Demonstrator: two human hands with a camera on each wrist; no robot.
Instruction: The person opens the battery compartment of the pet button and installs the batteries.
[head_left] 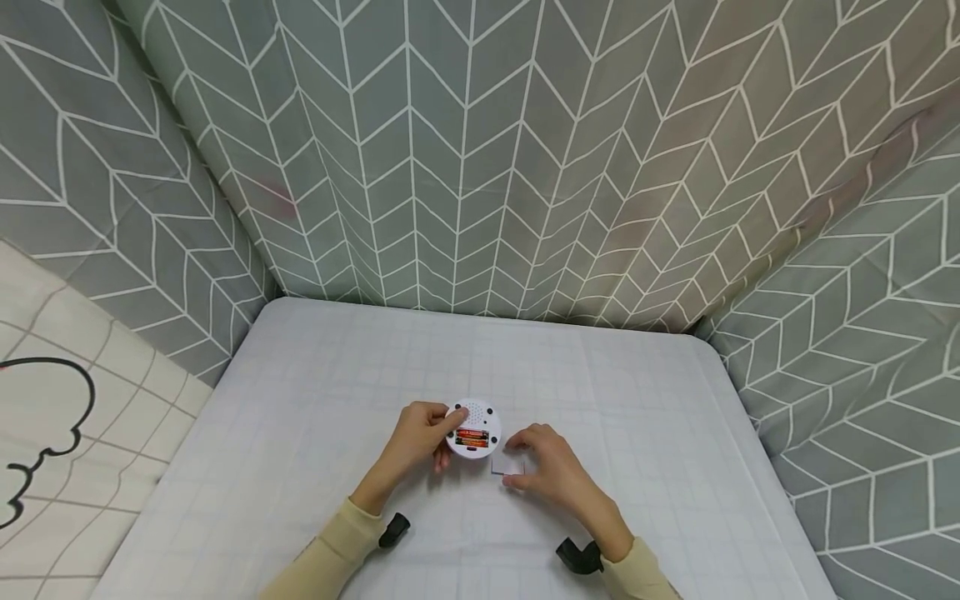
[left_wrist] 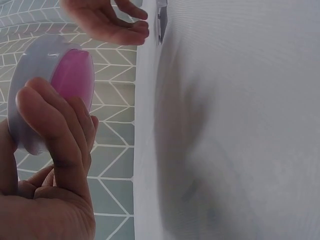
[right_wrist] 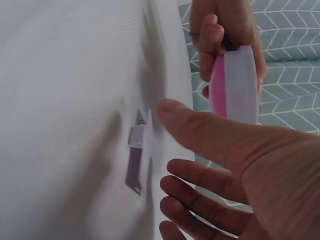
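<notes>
My left hand (head_left: 421, 435) grips a round white battery-powered device (head_left: 483, 414) by its left edge, thumb on top and fingers below. Its upturned face has a grid of small holes, several dark dots and an uncovered battery compartment with red batteries (head_left: 472, 437) inside. On the opposite face is a pink part (left_wrist: 75, 75), seen in the left wrist view. A small white battery cover (right_wrist: 147, 145) with a clip tab sits at the table surface. Beside it, my right hand (head_left: 553, 468) has its thumb and fingers spread apart, with a gap between them and the cover.
A white cloth with a faint grid covers the table (head_left: 360, 358). Patterned grey-green curtains (head_left: 465, 167) stand behind and at the sides. Black wrist straps (head_left: 579, 557) show near both sleeves.
</notes>
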